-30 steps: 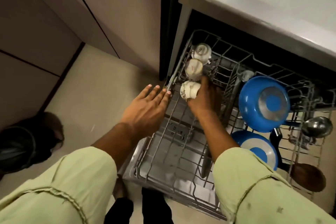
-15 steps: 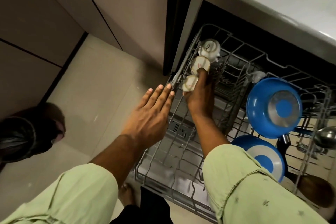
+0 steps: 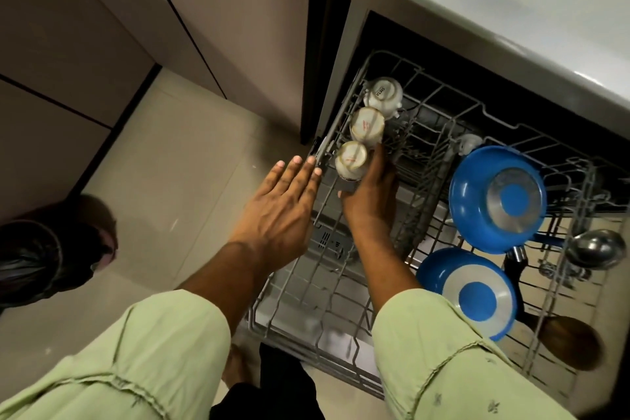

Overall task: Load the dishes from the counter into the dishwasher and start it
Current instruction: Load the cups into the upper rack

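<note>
Loading step: the nearest cup (image 3: 351, 160) is seated upside down at the rack's (image 3: 300, 286) left edge, gripped by the right hand (image 3: 371, 198). The left hand (image 3: 279, 211) is kept empty, fingers (image 3: 300, 174) straight. Release is judged due next.

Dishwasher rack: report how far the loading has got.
Done: two cups sit upturned along the rack's left edge; two blue pans stand to the right. In hand: the right hand grips a third cup beside them; the left hand is open. Left: slide the rack in, shut, start.
</note>
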`<state>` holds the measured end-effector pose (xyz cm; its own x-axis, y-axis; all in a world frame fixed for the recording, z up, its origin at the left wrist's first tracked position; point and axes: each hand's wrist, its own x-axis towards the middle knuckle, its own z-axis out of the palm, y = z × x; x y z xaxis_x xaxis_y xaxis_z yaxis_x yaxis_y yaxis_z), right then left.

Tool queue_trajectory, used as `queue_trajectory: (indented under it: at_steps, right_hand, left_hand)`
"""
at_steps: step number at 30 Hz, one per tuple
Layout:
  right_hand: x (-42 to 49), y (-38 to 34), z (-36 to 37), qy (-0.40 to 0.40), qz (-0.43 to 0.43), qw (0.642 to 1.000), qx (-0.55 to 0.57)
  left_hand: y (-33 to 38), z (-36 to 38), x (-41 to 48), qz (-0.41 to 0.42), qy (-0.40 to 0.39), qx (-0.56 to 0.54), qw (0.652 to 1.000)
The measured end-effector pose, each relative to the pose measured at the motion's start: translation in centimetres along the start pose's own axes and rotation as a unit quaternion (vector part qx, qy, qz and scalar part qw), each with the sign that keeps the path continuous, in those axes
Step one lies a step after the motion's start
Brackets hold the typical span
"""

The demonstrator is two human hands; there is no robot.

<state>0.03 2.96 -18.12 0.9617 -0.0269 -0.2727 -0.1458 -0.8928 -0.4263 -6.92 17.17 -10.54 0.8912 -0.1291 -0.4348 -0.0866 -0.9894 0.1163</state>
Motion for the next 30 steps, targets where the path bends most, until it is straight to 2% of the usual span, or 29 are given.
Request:
queue_trajectory:
  at_steps: [5,8,18,24,30]
  right_hand:
    - [-3.7,0.1,-1.0,-0.004,-0.025,0.999,-0.046]
    - [-5.2,-0.4,-2.1,-0.071,0.008,0.996,-0.057]
    - [-12.1,-5.7,-5.8,-0.125,0.002,0.989,-0.073]
    - [-16.2,-14.7,-7.9,-0.072,-0.037,0.994,-0.078]
    - [-19.1,-27.2,-9.9,-0.008,-0.082,0.993,-0.081]
  left_hand:
    - [0.6,-1.3,0.1,-0.008,-0.05,0.017,0.999]
    - [0.9,-1.6,-0.3,-0.015,-0.074,0.032,0.997]
    - [-1.9,-3.3,-7.8,-0.057,-0.085,-0.043,0.994]
    - [-7.4,-7.9,-13.5,-0.044,-0.057,-0.077,0.994]
    - [-16.0,-13.2,-18.0,-0.027,0.022,-0.068,0.997]
